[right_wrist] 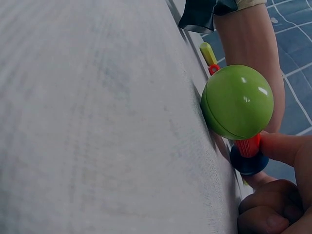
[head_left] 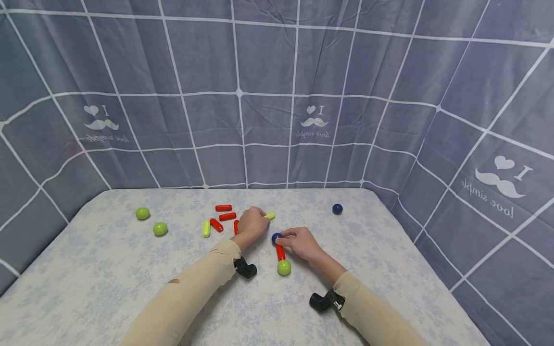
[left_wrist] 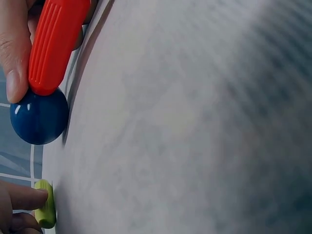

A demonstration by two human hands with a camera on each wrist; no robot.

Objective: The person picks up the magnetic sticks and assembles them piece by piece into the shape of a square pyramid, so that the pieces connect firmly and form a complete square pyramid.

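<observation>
My left hand (head_left: 254, 222) pinches a ridged yellow-green stick (head_left: 270, 216) just above the table. In the left wrist view its fingers lie along that stick (left_wrist: 45, 204). Nearer to me, my right hand (head_left: 300, 241) grips a red stick (head_left: 281, 253) close to the end that meets a blue ball (head_left: 276, 238). A green ball (head_left: 283, 267) sits on the stick's other end. The right wrist view shows the green ball (right_wrist: 238, 102) in front, with the red stick (right_wrist: 248, 146) and blue ball (right_wrist: 248, 161) partly hidden behind it.
Left of my left hand lie several red sticks (head_left: 227, 216) and a yellow-green stick (head_left: 206, 229). Farther left are two green balls, one behind (head_left: 142, 214) and one in front (head_left: 160, 228). Another blue ball (head_left: 337, 209) is at the back right. Grey curtains (head_left: 268, 120) border the table.
</observation>
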